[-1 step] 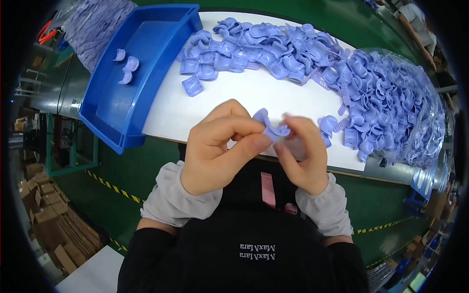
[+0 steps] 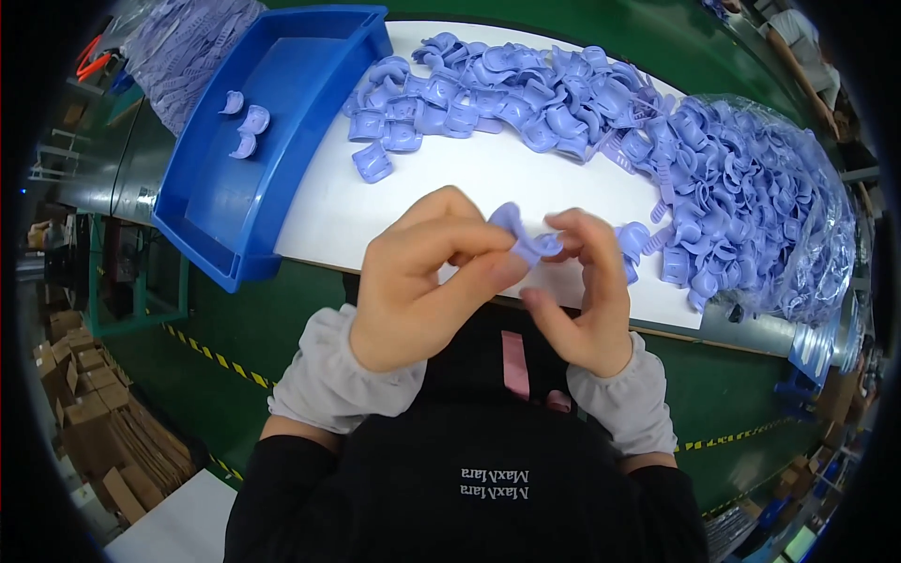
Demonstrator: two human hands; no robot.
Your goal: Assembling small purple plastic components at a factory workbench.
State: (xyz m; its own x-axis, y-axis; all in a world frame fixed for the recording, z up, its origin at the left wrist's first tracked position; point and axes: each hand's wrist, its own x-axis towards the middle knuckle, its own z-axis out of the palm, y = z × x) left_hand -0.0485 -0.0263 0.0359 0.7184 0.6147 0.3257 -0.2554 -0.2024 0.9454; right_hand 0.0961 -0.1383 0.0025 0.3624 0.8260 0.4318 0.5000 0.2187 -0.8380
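Between finger and thumb, my left hand (image 2: 422, 281) pinches a small curved lavender plastic piece (image 2: 522, 236) above the near part of the white tabletop (image 2: 422, 202). My right hand (image 2: 596, 305) is just to the right of that piece, its thumb and fingers apart. Its fingertips are close to the piece's right end; whether they touch it I cannot tell. A single similar piece (image 2: 373, 162) lies on the table beyond my left hand. Behind it spreads a loose pile of the same curved pieces (image 2: 511, 89).
A blue tray (image 2: 272, 178) at the left holds three lavender pieces (image 2: 251, 119). To the right, a clear plastic bag (image 2: 817, 216) bulges with more pieces. Another full bag (image 2: 183, 56) stands behind the tray. Cardboard (image 2: 122, 432) is stacked at lower left. A person (image 2: 802, 56) is at upper right.
My right thumb has moved away from the lavender piece, and my right fingers have spread. The piece has shifted slightly right in my left hand.
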